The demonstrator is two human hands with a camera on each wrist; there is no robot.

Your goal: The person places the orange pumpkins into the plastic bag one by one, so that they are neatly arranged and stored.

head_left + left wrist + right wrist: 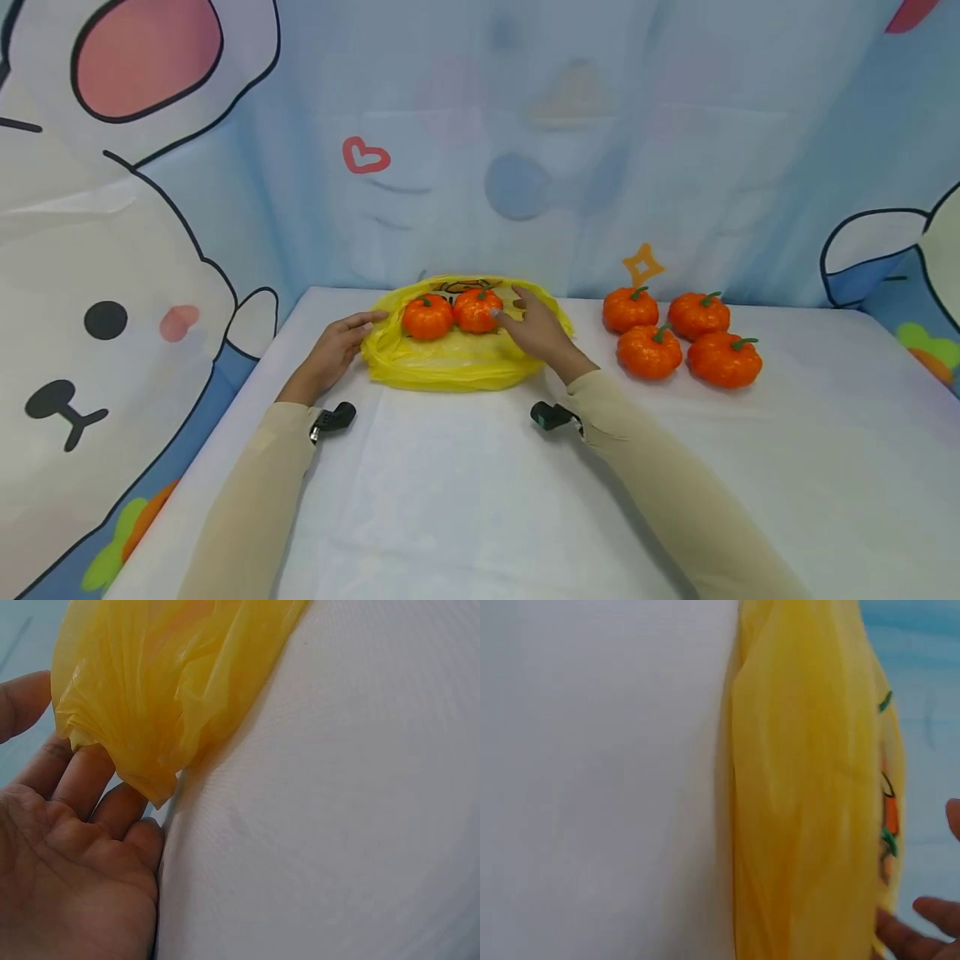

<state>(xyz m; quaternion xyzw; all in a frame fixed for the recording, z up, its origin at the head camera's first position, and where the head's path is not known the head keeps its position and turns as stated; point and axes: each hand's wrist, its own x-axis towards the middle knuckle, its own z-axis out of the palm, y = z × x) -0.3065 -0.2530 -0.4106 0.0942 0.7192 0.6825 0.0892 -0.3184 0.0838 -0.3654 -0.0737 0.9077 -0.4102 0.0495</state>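
Note:
A yellow plastic bag (450, 371) lies spread with its mouth facing up, and two small orange pumpkins (427, 317) with green stems sit inside it. At the bag's left edge is my left hand (333, 350); the left wrist view shows its fingers (79, 776) loosely bent against the crumpled yellow plastic, palm toward the camera. My right hand (536, 327) reaches over the right side of the bag, thumb and fingers spread beside the right-hand pumpkin (477, 310). In the right wrist view, only some of its fingertips (907, 937) show past the bag's rim.
Several more orange pumpkins (648, 352) stand grouped on the white tablecloth (450, 500), right of the bag. A blue cartoon-print curtain (450, 208) hangs right behind the table's far edge. Each wrist carries a small black camera (555, 415).

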